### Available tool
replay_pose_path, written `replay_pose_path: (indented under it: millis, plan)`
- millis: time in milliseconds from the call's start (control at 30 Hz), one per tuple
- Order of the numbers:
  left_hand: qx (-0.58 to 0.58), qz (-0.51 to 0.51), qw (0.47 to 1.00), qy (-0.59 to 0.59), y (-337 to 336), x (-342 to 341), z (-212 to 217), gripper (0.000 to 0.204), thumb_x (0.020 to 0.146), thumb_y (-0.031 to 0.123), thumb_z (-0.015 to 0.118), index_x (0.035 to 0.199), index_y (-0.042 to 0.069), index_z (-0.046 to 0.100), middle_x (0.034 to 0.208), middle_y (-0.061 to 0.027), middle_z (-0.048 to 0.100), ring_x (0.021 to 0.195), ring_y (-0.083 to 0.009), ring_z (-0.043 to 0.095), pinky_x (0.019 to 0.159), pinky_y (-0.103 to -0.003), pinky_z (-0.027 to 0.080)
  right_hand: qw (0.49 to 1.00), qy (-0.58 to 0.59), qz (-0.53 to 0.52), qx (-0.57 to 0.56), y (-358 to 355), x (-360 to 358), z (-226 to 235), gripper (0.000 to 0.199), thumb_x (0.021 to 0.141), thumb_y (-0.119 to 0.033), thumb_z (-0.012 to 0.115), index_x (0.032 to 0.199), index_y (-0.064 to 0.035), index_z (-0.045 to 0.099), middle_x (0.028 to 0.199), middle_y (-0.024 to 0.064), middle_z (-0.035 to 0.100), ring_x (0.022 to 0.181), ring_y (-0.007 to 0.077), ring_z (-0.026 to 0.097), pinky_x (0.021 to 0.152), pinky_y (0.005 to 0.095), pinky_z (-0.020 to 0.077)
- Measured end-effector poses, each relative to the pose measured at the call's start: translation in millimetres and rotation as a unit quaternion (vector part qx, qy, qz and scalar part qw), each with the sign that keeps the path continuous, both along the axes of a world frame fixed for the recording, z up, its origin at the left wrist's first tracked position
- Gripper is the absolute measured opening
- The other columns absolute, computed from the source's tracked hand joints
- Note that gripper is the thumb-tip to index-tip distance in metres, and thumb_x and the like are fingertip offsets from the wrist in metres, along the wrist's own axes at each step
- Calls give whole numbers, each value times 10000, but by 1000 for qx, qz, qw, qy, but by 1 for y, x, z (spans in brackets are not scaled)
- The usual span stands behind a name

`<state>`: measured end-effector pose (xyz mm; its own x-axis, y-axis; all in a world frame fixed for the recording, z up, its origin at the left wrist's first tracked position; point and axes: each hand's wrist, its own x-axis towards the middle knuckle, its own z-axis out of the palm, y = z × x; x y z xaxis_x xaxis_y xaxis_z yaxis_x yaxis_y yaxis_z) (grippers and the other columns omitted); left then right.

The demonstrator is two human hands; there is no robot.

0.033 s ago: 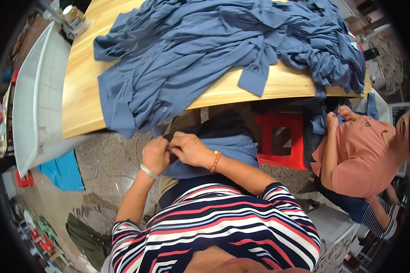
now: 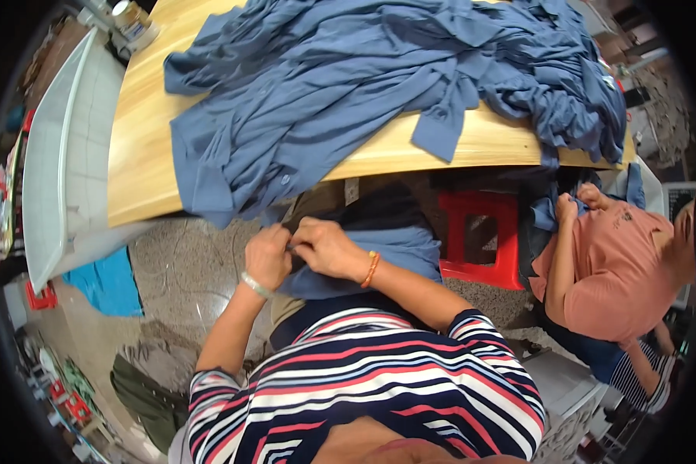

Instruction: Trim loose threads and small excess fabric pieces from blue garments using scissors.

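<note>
My left hand (image 2: 268, 257) and my right hand (image 2: 329, 249) meet over my lap, fingertips pinched close together on an edge of a blue shirt (image 2: 340, 277). Its cloth lies across my lap beneath the hands. The exact bit between the fingertips is mostly hidden by the fingers. Just beyond the hands, the wooden table (image 2: 143, 174) carries a heap of blue shirts (image 2: 309, 100), with a buttoned edge hanging over its front.
A pale plastic bin (image 2: 77, 170) stands left of the table, with blue cloth (image 2: 108, 282) on the floor below. A red stool (image 2: 479, 267) is right of my lap. Another person (image 2: 611, 271) in a salmon top sits at the right, handling blue cloth. Jars (image 2: 131, 19) stand far left.
The whole view has shifted slightly. Both hands stay together over the lap, their fingers still pinched, with hardly any change in grip.
</note>
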<state>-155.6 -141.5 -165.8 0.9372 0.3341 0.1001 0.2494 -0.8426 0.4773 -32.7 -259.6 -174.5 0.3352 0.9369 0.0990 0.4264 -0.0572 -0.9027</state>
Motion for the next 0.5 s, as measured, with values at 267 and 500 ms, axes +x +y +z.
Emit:
replay_pose_path:
  millis: [267,500]
  plan:
    - [-113,76,980,-142,3,-5,17,245,738,-60,602,966,28,600,996,-122,600,668,-211,567,574,-288,448,871,463,-23,-161,-4,38,12,223,922,-172,589,1016,28,559,788,52,601,578,129,646,466,207,514]
    - [-306,46,951,-28,-4,-18,-2,258,777,54,708,1010,-4,614,926,-48,594,565,-71,457,523,-201,376,824,549,-21,-139,-5,39,25,210,930,-176,596,1014,9,544,827,43,596,635,160,675,532,216,561]
